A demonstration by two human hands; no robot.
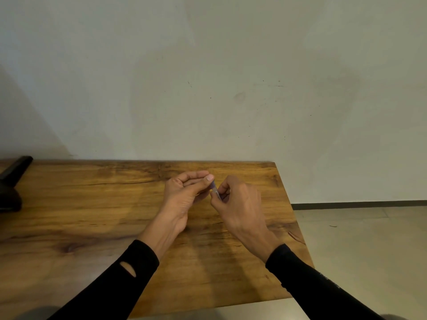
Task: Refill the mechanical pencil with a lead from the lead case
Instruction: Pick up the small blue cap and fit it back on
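My two hands meet above the middle of the wooden table (92, 204). Between them is a small slim piece (215, 191), purple at its upper end and clear lower down. My left hand (184, 195) pinches its upper end with thumb and forefinger. My right hand (240, 204) grips its lower part with curled fingers that hide most of it. I cannot tell whether this piece is the lead case or the mechanical pencil. No other pencil or case shows on the table.
A black object (11, 183) lies at the table's far left, against the wall. The table's right edge runs close to my right forearm, with grey floor (358, 239) beyond it. A pale wall stands right behind the table.
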